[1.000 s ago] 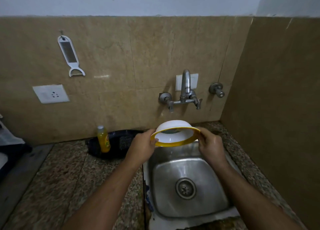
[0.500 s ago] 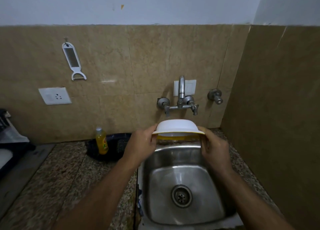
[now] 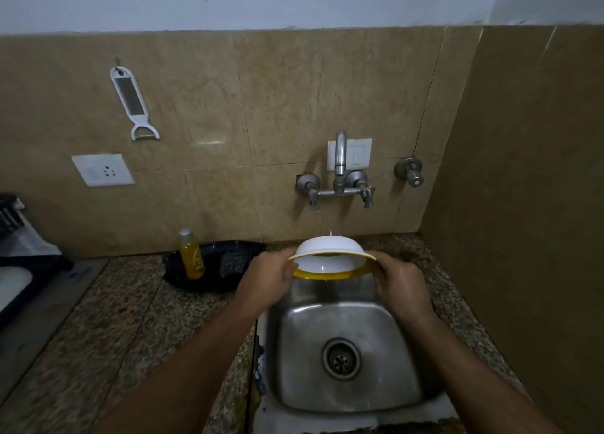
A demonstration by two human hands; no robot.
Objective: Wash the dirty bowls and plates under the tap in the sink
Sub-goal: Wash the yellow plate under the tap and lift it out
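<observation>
A white bowl with a yellow rim [image 3: 330,247] is held upside down over the back of the steel sink [image 3: 300,345], below the wall tap [image 3: 340,165]. My left hand [image 3: 266,281] grips its rim on the left and my right hand [image 3: 400,285] grips its rim on the right. A few drops of water show around the bowl; I see no steady stream from the spout. The basin holds nothing but its drain [image 3: 341,358].
A yellow soap bottle [image 3: 191,255] and a scrub pad [image 3: 233,263] sit in a black tray [image 3: 176,271] left of the sink on the granite counter [image 3: 108,329]. A peeler [image 3: 132,103] and a socket [image 3: 103,169] hang on the tiled wall. A side wall stands close on the right.
The bowl, first tilted with its inside towards me, has turned bottom-up over the sink, still in both hands. The camera has shifted slightly.
</observation>
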